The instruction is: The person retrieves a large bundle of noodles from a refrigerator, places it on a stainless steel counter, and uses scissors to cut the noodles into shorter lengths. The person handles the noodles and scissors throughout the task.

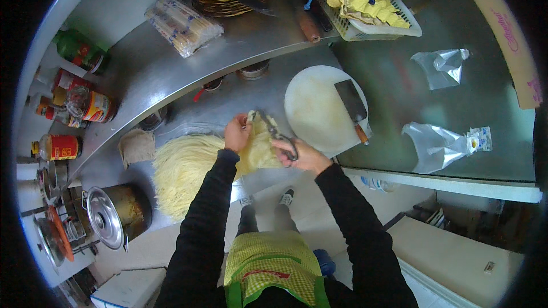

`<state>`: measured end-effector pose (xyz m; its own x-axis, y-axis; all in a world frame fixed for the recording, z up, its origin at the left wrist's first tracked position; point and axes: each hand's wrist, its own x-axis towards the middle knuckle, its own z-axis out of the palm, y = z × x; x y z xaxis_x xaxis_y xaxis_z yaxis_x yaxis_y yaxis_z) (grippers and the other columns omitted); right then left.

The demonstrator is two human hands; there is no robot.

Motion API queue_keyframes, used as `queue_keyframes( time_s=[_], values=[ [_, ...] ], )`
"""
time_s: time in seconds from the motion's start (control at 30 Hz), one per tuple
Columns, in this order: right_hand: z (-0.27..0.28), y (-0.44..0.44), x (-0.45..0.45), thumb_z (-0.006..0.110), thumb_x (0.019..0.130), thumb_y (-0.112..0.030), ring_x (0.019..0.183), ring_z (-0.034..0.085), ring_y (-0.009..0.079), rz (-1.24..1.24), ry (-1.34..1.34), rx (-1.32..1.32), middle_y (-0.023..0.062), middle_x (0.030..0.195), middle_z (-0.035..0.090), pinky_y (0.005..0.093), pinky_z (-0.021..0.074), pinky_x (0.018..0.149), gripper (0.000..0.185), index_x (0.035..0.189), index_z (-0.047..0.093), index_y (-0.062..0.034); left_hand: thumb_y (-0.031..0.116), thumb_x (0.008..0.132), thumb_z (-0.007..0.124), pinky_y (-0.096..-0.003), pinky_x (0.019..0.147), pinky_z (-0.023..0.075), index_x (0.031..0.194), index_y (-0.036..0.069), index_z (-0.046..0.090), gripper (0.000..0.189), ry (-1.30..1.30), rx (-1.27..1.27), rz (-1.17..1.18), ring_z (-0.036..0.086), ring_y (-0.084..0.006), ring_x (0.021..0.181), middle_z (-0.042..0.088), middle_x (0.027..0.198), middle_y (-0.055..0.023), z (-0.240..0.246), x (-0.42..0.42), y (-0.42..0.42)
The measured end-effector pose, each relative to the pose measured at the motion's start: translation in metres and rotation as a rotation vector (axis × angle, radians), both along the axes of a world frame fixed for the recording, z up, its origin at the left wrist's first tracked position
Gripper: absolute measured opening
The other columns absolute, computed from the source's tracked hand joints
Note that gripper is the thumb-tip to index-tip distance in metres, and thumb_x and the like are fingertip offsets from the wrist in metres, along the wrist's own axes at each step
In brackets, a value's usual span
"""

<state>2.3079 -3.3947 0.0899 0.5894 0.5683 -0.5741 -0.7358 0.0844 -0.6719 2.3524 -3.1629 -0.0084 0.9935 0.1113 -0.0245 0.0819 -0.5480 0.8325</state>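
Note:
A wide heap of thin pale-yellow noodles [188, 162] lies along the steel counter before me. My left hand [237, 133] grips the upper end of a bunch of noodles [259, 149] at the heap's right side. In my right hand [305, 157] is a pair of dark metal scissors [274, 130], its handle loop around my fingers. The scissor blades point up and left across the top of the bunch, near my left fingertips. Whether the blades are apart or closed is too blurred to tell.
Right of my hands, a cleaver [351, 100] lies on a round white chopping board [314, 107]. A lidded steel stockpot [122, 214] stands at the left, near a folded cloth [136, 145]. A raised steel shelf [184, 70] holds bottles, packaged chopsticks [184, 25] and a white basket [376, 30].

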Motion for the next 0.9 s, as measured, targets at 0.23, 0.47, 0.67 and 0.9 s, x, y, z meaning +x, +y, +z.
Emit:
queue_keyframes(
  time_s=[0.23,0.47,0.67,0.9],
  values=[
    [0.042,-0.105,-0.036,0.069,0.095,-0.040,0.054,0.049,0.0106,-0.380,0.017,0.022,0.0011,0.066,0.053,0.0247,0.0362,0.048,0.036,0.082,0.056,-0.0086,0.013,0.081,0.079,-0.0365,0.072,0.0539,0.111,0.005,0.068,0.033,-0.025,-0.040,-0.297,0.065,-0.0255,0.075,0.070,0.088,-0.0110,0.017,-0.006,-0.023],
    [0.019,-0.110,-0.107,0.071,0.094,-0.043,0.055,0.053,0.0132,-0.418,0.118,-0.073,0.0024,0.067,0.056,0.0268,0.0415,0.050,0.039,0.085,0.059,-0.0064,0.008,0.076,0.079,-0.0365,0.078,0.0540,0.114,0.009,0.069,0.039,0.102,0.094,-0.768,0.064,-0.0266,0.087,0.062,0.102,-0.0131,0.027,-0.003,-0.024],
    [0.006,-0.081,-0.156,0.071,0.093,-0.043,0.063,0.054,0.0132,-0.323,0.220,0.012,0.0030,0.076,0.058,0.0268,0.0434,0.056,0.038,0.095,0.060,-0.0062,0.011,0.075,0.079,-0.0358,0.084,0.0521,0.115,0.010,0.069,0.042,0.119,-0.046,-0.963,0.064,-0.0282,0.097,0.063,0.104,-0.0137,0.045,-0.013,-0.018],
    [0.024,-0.029,-0.180,0.061,0.100,-0.045,0.070,0.044,0.0119,-0.417,0.369,0.432,0.0004,0.078,0.045,0.0263,0.0363,0.060,0.038,0.092,0.051,-0.0098,0.019,0.078,0.078,-0.0362,0.077,0.0538,0.111,0.011,0.069,0.036,0.292,0.098,-0.878,0.068,-0.0274,0.081,0.071,0.083,-0.0102,0.049,-0.014,-0.019]
  ],
)
